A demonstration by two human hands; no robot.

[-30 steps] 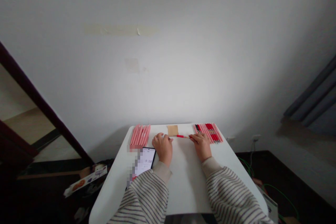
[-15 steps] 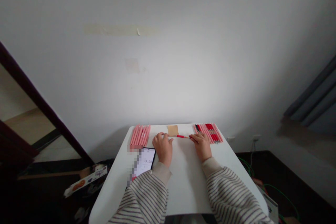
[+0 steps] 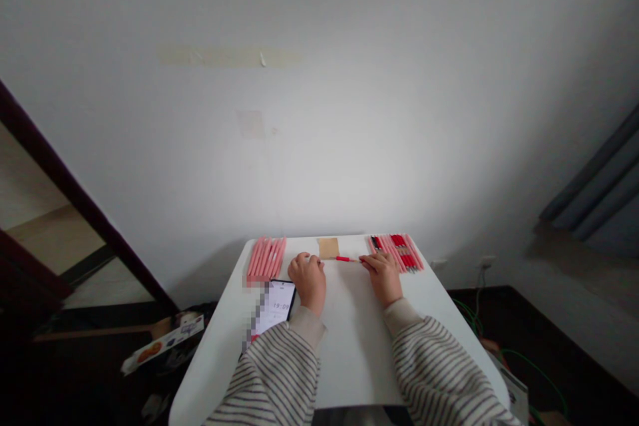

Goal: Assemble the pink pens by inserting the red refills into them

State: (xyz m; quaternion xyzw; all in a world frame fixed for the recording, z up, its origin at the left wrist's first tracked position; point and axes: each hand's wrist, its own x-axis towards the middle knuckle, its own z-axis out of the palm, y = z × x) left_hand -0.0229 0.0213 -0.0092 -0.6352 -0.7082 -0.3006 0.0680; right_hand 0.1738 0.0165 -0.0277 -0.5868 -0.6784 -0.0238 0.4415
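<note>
Near the far side of the white table, my right hand (image 3: 382, 274) is closed, its fingertips pinching the right end of a slim pen (image 3: 343, 259) with a red section. The pen lies crosswise between my two hands. My left hand (image 3: 308, 279) has its fingers curled at the pen's left side; a small pale tip shows by them, but I cannot make out what they hold. A tan square of paper (image 3: 329, 248) lies just behind the pen. Beside my right hand is a row of pink pens with red and black parts (image 3: 399, 254).
Several pink pens (image 3: 267, 258) lie side by side at the table's far left. A phone (image 3: 277, 306) showing digits, partly pixelated, rests left of my left forearm. The white table (image 3: 357, 346) stands against a pale wall (image 3: 349, 146). Green cables (image 3: 469, 316) run along the floor at right.
My left hand has shifted slightly left, and its fingers are more curled in. My right hand and the pen with the red section stay nearly in place.
</note>
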